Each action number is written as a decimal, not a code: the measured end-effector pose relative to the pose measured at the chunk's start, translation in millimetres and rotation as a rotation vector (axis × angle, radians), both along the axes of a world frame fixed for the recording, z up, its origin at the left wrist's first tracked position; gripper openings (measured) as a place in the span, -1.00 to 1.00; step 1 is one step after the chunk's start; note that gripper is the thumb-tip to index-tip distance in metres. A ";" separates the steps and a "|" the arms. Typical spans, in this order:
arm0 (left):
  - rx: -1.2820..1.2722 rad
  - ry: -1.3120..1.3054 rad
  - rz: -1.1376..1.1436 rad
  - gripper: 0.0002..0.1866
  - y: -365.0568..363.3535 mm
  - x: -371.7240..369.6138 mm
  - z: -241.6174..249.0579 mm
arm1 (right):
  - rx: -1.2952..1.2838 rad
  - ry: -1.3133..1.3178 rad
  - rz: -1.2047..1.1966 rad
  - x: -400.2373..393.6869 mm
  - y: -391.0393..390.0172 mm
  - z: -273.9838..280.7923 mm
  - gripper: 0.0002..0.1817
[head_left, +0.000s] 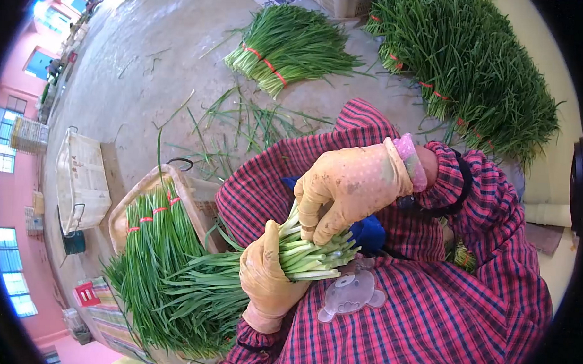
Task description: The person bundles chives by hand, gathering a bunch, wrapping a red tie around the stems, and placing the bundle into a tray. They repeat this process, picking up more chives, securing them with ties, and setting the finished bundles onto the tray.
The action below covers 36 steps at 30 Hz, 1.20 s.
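Note:
My left hand [263, 267], in a yellowish soiled glove, is wrapped round a bunch of garlic chives [315, 250]. The pale stalk ends point right, and the green leaves [204, 281] trail left over other chives. Just above, my gloved right hand [352, 190] has its thumb and fingers pinched together at the pale stalks. The fingertips partly cover what they grip. Below the bunch lies the checked red and blue apron [422, 308] with a grey bear patch.
Banded chives [159, 212] lie in a basket [198, 191] on the left. A white crate [83, 181] stands beyond. Red-banded bundles [293, 47] rest on the floor, with a larger pile [468, 72] at upper right. Loose leaves [242, 126] are scattered on the concrete.

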State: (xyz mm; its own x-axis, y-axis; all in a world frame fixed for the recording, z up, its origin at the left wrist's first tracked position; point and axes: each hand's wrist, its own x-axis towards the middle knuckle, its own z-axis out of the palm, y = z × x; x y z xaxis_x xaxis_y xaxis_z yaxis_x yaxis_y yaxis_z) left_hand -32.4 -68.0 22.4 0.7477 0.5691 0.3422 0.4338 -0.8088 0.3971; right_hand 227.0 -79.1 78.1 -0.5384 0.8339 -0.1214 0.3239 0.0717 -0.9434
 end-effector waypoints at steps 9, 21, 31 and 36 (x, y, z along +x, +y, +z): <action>-0.017 0.014 0.011 0.11 -0.5 0.7 -1.4 | 0.355 -0.347 -0.155 -17.0 -17.6 14.6 -0.83; -0.013 0.011 0.018 0.14 -1.4 4.0 1.3 | 0.803 -0.616 -0.516 68.8 -28.9 92.4 -0.96; 0.031 0.042 0.025 0.28 -2.0 1.1 1.3 | 1.118 -0.696 -1.100 88.3 0.2 88.9 -0.94; 0.063 0.041 0.020 0.28 -2.2 1.2 2.8 | 0.590 -0.144 -0.425 33.6 -3.2 24.5 -0.79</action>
State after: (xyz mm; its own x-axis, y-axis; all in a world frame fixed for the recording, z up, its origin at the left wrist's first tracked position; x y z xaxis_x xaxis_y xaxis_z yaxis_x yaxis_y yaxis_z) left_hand -31.2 -70.2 25.1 0.7505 0.5626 0.3468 0.4652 -0.8224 0.3274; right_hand 260.5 -82.3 102.6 -0.1670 0.9152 0.3667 0.5544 0.3948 -0.7327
